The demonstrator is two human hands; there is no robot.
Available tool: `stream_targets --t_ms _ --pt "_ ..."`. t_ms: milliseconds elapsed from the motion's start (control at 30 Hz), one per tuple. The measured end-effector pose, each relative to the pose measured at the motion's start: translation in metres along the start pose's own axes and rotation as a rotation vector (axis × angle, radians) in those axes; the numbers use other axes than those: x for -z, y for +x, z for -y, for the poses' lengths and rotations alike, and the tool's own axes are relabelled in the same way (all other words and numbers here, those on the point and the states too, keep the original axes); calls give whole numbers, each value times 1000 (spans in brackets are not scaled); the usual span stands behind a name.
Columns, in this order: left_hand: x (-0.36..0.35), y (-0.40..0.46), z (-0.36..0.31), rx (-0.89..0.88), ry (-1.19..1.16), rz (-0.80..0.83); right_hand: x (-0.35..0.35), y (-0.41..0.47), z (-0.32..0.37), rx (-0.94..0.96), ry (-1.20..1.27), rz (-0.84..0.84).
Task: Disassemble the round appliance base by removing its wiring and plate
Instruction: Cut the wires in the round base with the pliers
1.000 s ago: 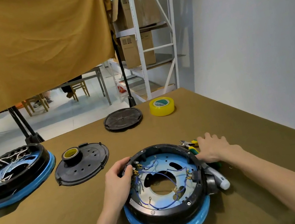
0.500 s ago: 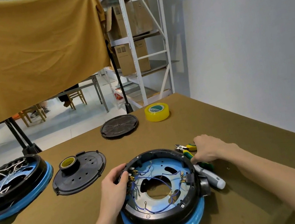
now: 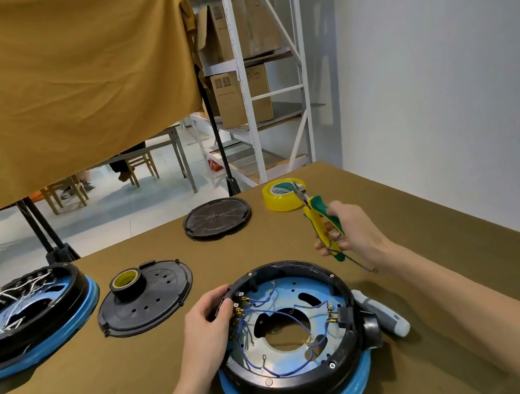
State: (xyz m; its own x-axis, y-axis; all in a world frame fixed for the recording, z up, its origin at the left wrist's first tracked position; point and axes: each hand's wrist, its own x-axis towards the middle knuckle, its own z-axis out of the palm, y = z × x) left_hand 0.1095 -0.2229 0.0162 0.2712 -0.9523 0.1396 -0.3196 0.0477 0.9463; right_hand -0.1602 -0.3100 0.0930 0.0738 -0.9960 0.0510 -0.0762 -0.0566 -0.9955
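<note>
While the left hand (image 3: pixel 205 328) grips the rim of the round base (image 3: pixel 289 334) on the bench (image 3: pixel 429 219), the right hand (image 3: pixel 349 236) holds pliers (image 3: pixel 320 221) raised beside it. Better to snip each blue wire (image 3: pixel 272 312) close to its terminal, sparing the plate (image 3: pixel 306 289). A screwdriver (image 3: pixel 383 312) touches the base's right side; tape roll (image 3: pixel 281 195) sits well apart.

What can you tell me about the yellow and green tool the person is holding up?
They are pliers with short metal jaws at the top and two handles in yellow and green, which look like rubbery plastic. The right hand grips the handles and holds the tool upright in the air above the table, jaws pointing up in front of the yellow tape roll. A thin purple wire dangles from the hand beside the handles.
</note>
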Motion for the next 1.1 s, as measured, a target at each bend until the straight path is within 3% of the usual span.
stream_targets --t_ms 167,467,633,767,933,1100 --pt "1 0 2 -5 -12 10 -9 2 0 -208 242 196" --pt "2 1 5 -17 -11 5 17 20 -3 -154 194 178" --pt "1 1 4 -14 -21 -3 31 36 -19 34 -222 -10" --pt "0 1 4 -21 -9 -6 25 33 -29 228 -518 -48" --pt "0 0 3 -22 -3 -9 -8 15 -14 516 -670 -2" --pt "1 0 3 -22 -4 -10 -40 -18 7 505 -890 265"
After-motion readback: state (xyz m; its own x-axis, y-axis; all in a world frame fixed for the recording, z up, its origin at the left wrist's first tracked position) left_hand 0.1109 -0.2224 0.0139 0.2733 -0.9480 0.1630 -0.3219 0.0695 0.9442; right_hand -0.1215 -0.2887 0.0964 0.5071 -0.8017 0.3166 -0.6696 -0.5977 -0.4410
